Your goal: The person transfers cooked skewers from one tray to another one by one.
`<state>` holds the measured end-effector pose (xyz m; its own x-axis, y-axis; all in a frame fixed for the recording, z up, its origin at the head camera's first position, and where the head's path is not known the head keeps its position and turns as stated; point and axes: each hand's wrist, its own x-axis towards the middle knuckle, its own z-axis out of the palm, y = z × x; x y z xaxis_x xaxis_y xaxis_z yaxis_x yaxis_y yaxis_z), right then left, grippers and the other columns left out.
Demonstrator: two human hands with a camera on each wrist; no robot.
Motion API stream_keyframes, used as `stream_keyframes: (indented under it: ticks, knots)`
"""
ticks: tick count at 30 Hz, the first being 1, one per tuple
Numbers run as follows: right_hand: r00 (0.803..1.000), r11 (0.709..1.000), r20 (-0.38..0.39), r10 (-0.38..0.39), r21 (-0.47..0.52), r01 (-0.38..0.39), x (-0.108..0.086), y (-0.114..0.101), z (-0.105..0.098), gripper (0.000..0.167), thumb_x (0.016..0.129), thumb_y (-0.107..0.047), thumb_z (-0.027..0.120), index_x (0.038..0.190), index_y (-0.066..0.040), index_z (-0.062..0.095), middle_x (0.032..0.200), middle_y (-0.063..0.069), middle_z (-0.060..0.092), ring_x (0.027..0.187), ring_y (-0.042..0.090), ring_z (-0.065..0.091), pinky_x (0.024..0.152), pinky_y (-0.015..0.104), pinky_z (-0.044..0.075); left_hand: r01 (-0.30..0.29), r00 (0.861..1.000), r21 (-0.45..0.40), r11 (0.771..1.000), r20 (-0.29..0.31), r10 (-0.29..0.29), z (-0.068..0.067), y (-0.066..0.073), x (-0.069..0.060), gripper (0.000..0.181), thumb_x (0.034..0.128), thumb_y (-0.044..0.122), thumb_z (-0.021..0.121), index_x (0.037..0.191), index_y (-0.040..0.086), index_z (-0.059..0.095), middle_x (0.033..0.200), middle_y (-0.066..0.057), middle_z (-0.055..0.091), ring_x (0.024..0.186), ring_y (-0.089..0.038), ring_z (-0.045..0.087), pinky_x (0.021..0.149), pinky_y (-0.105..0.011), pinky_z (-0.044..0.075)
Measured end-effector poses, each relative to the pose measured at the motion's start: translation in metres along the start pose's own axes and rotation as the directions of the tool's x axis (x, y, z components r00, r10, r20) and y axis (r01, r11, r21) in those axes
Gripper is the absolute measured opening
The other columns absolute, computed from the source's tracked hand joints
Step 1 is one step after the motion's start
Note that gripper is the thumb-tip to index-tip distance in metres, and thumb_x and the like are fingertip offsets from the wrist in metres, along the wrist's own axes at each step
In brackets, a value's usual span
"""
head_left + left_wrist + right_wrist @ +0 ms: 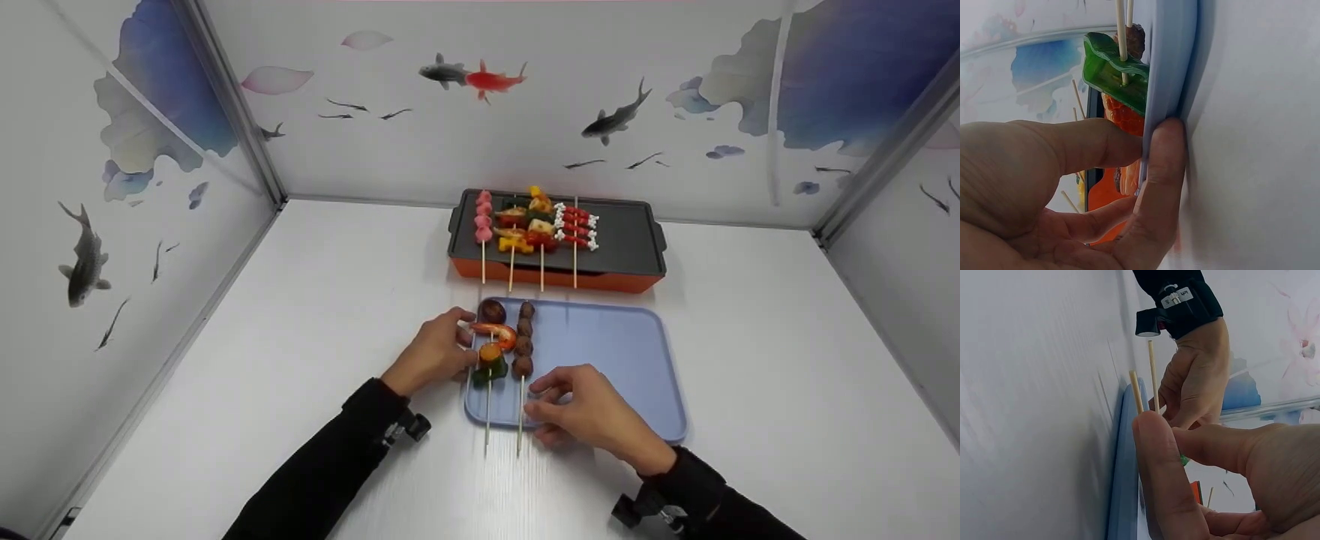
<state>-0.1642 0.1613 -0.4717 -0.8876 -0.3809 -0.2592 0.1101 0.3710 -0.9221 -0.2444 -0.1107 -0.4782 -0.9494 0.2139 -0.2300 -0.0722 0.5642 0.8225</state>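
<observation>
Left fingers (1163, 169) pinch tray rim (1171, 56); right fingers (1168, 478), grip unclear, sit by skewer (523, 346) and bare tray (607, 352).

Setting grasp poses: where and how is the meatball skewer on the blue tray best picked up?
Pinch the bare stick of the meatball skewer, below its lowest ball, probably coming from the right: that stretch is thin and straight, and its end juts past the blue tray. The shrimp skewer lies close on the left, so that side looks tighter.
</observation>
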Motion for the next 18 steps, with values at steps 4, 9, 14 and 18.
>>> stream_keyframes:
  ticks: [4, 9, 14, 18]
  knots:
    - [0.999, 1.000, -0.021, -0.024, -0.014, 0.024, -0.001, -0.001, -0.004, 0.043, 0.109, -0.018, 0.084, 0.141, 0.007, 0.072, 0.111, 0.018, 0.081, 0.083, 0.023, 0.085, 0.080, 0.037, 0.073, 0.002, 1.000, -0.016, 1.000, 0.004, -0.002, 0.000, 0.000, 0.000, 0.064, 0.1004, 0.000, 0.080, 0.161, 0.003, 0.059, 0.115, -0.012, 0.068, 0.086, -0.019, 0.069, 0.070, -0.032, 0.068]
    - [0.995, 0.994, -0.072, -0.075, -0.079, 0.070, -0.002, -0.003, -0.011, 0.048, 0.108, -0.025, 0.085, 0.144, 0.004, 0.072, 0.114, 0.016, 0.080, 0.092, 0.028, 0.085, 0.084, 0.036, 0.073, 0.005, 1.000, -0.015, 1.000, 0.004, -0.005, 0.000, -0.001, 0.001, 0.064, 0.1003, 0.001, 0.081, 0.161, 0.004, 0.059, 0.114, -0.011, 0.068, 0.086, -0.019, 0.069, 0.071, -0.032, 0.069]
    - [0.978, 0.978, -0.159, -0.133, -0.183, 0.103, -0.001, -0.005, -0.016, 0.048, 0.107, -0.027, 0.088, 0.143, 0.001, 0.074, 0.115, 0.012, 0.082, 0.095, 0.027, 0.084, 0.081, 0.030, 0.070, -0.005, 1.000, 0.010, 1.000, 0.000, 0.005, 0.000, -0.001, 0.002, 0.066, 0.0980, -0.001, 0.078, 0.161, 0.003, 0.059, 0.113, -0.010, 0.068, 0.085, -0.018, 0.067, 0.067, -0.028, 0.064]
    - [0.959, 0.956, -0.230, -0.166, -0.276, 0.099, 0.000, -0.008, -0.020, 0.046, 0.105, -0.029, 0.089, 0.141, -0.003, 0.076, 0.116, 0.008, 0.082, 0.102, 0.023, 0.082, 0.083, 0.028, 0.065, -0.002, 1.000, 0.008, 1.000, 0.001, 0.002, 0.000, 0.000, 0.002, 0.065, 0.0990, 0.000, 0.079, 0.161, 0.003, 0.059, 0.113, -0.010, 0.068, 0.086, -0.019, 0.068, 0.067, -0.028, 0.063]
